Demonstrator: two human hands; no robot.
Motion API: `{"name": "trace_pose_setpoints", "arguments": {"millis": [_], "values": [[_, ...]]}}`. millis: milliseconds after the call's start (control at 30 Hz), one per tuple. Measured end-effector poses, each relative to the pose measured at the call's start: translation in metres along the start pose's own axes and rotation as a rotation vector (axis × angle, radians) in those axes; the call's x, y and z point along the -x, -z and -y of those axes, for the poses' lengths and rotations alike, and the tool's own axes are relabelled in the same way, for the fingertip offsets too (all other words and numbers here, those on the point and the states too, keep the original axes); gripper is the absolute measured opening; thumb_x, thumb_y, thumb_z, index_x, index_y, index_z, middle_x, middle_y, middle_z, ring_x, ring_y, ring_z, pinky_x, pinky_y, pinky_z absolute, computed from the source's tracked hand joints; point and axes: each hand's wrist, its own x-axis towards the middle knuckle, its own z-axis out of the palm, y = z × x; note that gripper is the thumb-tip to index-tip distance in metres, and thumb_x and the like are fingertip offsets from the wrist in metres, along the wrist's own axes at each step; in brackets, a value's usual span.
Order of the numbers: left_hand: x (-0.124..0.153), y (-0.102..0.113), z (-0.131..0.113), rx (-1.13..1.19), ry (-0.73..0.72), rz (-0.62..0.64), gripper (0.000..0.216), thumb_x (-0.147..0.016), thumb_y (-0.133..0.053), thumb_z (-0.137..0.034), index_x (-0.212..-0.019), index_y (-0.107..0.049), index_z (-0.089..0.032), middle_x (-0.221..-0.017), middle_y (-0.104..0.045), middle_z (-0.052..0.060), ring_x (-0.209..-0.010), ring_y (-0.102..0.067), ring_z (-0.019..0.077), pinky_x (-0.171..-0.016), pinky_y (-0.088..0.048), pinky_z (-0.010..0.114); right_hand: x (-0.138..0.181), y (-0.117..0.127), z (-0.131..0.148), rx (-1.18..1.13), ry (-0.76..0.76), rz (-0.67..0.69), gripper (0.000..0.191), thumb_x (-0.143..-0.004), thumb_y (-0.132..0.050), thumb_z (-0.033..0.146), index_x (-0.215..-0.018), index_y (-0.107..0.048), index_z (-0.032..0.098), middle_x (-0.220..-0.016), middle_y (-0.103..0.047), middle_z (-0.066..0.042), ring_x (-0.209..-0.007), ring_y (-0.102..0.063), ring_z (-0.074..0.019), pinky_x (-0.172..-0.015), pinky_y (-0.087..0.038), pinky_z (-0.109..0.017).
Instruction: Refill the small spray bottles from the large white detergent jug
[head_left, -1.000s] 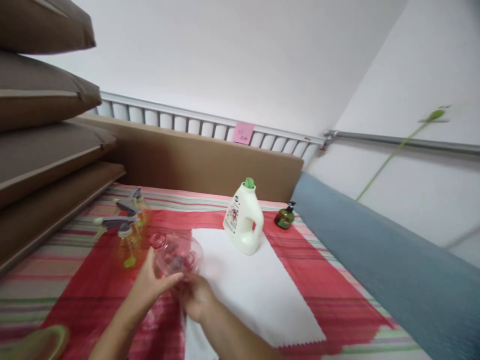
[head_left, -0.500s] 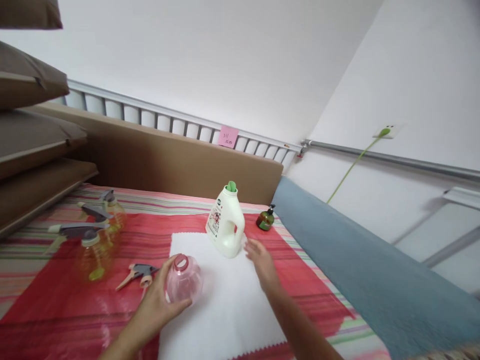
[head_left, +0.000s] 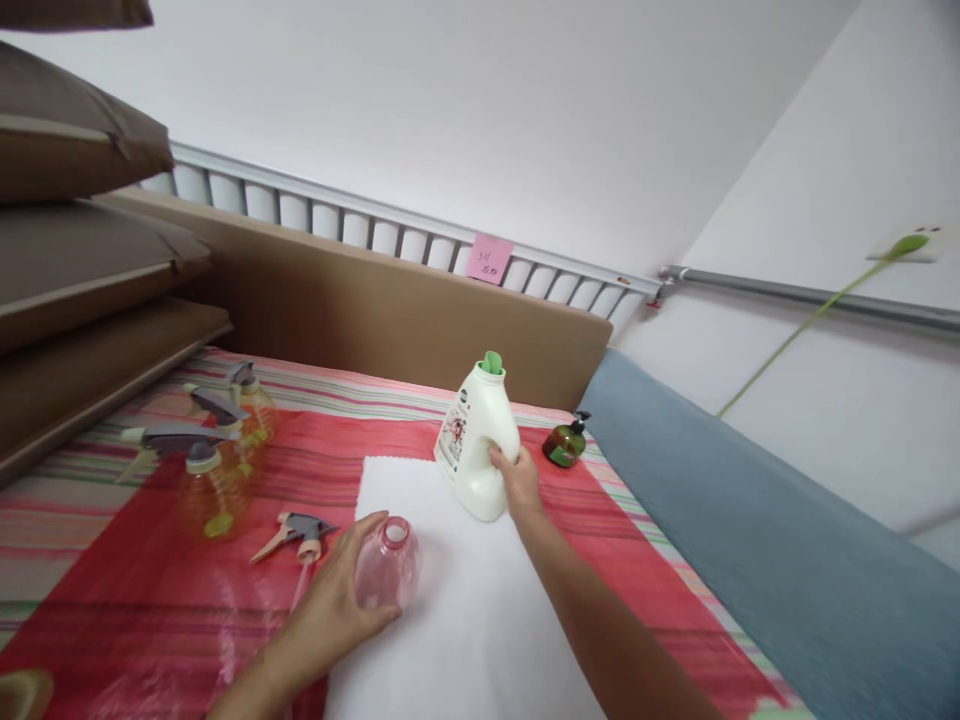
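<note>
A clear pink bottle (head_left: 390,568) with an open neck stands on a white cloth (head_left: 465,640). My left hand (head_left: 341,590) curls around its left side, fingers behind and thumb in front. Further back is a white jug (head_left: 480,420) with a green spout in its mouth and a printed label. The fingers of my right hand (head_left: 519,480) are wrapped round the jug's handle at its right side. Left of my left hand lies a grey and peach trigger spray head (head_left: 298,532) with a thin tube, on a red sheet (head_left: 315,455).
Several yellow spray bottles (head_left: 214,495) stand at the left. A brown pump bottle (head_left: 564,442) with a green label is right of the jug. Brown padded panels (head_left: 97,250) are stacked at the far left; a cardboard-coloured board (head_left: 360,310) runs along the back.
My right hand has moved from beside the jug onto its handle and closed on it. My left hand still holds the pink bottle. The whole view has shifted slightly.
</note>
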Motion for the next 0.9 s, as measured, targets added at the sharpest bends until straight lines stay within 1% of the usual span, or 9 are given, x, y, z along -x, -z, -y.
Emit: {"name": "trace_pose_setpoints", "arguments": {"millis": [67,133,200,300,367,433,567,700,900], "values": [[-0.003,0.002,-0.001,-0.004,-0.003,-0.008,0.072,-0.061,-0.065,-0.018,-0.127,-0.037,-0.02,-0.132,-0.043,0.012,-0.124,-0.039,0.0284,-0.105,-0.029,0.045,0.0,0.007,0.01,0.017,0.011,-0.003,0.039,-0.06,-0.064,0.048,-0.079,-0.056,0.016,-0.071,-0.065,-0.004,-0.064,-0.057,-0.0194,-0.057,-0.043,-0.028],[-0.005,0.005,-0.002,-0.005,-0.008,-0.016,0.072,-0.06,-0.065,-0.019,-0.126,-0.037,-0.019,-0.131,-0.043,0.013,-0.124,-0.038,0.0289,-0.105,-0.03,0.045,0.005,0.021,0.024,0.049,0.022,0.027,0.036,-0.061,-0.063,0.049,-0.074,-0.055,0.016,-0.062,-0.06,-0.001,-0.056,-0.053,-0.0165,-0.052,-0.04,-0.026],[-0.005,0.007,-0.003,0.003,-0.016,-0.005,0.073,-0.059,-0.066,-0.019,-0.127,-0.037,-0.019,-0.131,-0.043,0.013,-0.124,-0.037,0.0294,-0.105,-0.03,0.045,0.013,0.044,0.041,0.095,0.027,0.078,0.035,-0.062,-0.065,0.049,-0.07,-0.053,0.017,-0.054,-0.055,0.002,-0.049,-0.048,-0.0142,-0.048,-0.037,-0.025],[-0.002,0.005,-0.002,0.044,-0.042,0.037,0.076,-0.059,-0.067,-0.019,-0.128,-0.036,-0.021,-0.132,-0.042,0.011,-0.125,-0.037,0.0284,-0.106,-0.028,0.044,0.032,0.088,0.068,0.161,0.024,0.15,0.034,-0.066,-0.064,0.049,-0.069,-0.051,0.018,-0.049,-0.051,0.004,-0.044,-0.046,-0.0128,-0.046,-0.037,-0.025],[0.0,0.001,-0.002,0.075,-0.061,0.056,0.077,-0.059,-0.066,-0.018,-0.129,-0.035,-0.022,-0.133,-0.042,0.01,-0.124,-0.038,0.0274,-0.106,-0.028,0.043,0.046,0.119,0.085,0.237,-0.008,0.182,0.034,-0.07,-0.06,0.052,-0.07,-0.051,0.019,-0.049,-0.052,0.004,-0.044,-0.048,-0.0134,-0.047,-0.039,-0.025],[0.002,-0.003,-0.002,0.086,-0.077,0.068,0.077,-0.059,-0.065,-0.018,-0.129,-0.034,-0.022,-0.132,-0.043,0.01,-0.124,-0.039,0.0267,-0.106,-0.028,0.042,0.06,0.146,0.1,0.361,-0.055,0.202,0.036,-0.072,-0.056,0.054,-0.075,-0.053,0.019,-0.054,-0.058,0.001,-0.049,-0.053,-0.0157,-0.049,-0.042,-0.026],[0.005,-0.005,-0.001,0.059,-0.097,0.078,0.075,-0.06,-0.065,-0.018,-0.129,-0.035,-0.02,-0.132,-0.042,0.011,-0.124,-0.039,0.0259,-0.106,-0.028,0.041,0.085,0.186,0.124,0.656,-0.067,0.317,0.044,-0.074,-0.05,0.058,-0.087,-0.06,0.018,-0.067,-0.067,-0.004,-0.062,-0.061,-0.0209,-0.057,-0.046,-0.029],[0.007,-0.005,0.001,0.019,-0.125,0.1,0.075,-0.059,-0.064,-0.016,-0.128,-0.036,-0.021,-0.132,-0.043,0.01,-0.123,-0.04,0.0258,-0.105,-0.03,0.041,0.108,0.199,0.137,0.83,-0.003,0.458,0.046,-0.073,-0.048,0.06,-0.09,-0.062,0.019,-0.072,-0.069,-0.004,-0.067,-0.062,-0.0217,-0.062,-0.047,-0.029],[0.009,-0.007,0.002,-0.038,-0.134,0.134,0.074,-0.056,-0.062,-0.013,-0.126,-0.039,-0.019,-0.128,-0.047,0.01,-0.119,-0.043,0.0252,-0.102,-0.033,0.037,0.13,0.183,0.151,0.867,0.034,0.632,0.042,-0.072,-0.05,0.057,-0.089,-0.063,0.021,-0.065,-0.066,-0.001,-0.049,-0.056,-0.017,-0.051,-0.044,-0.026]]}}
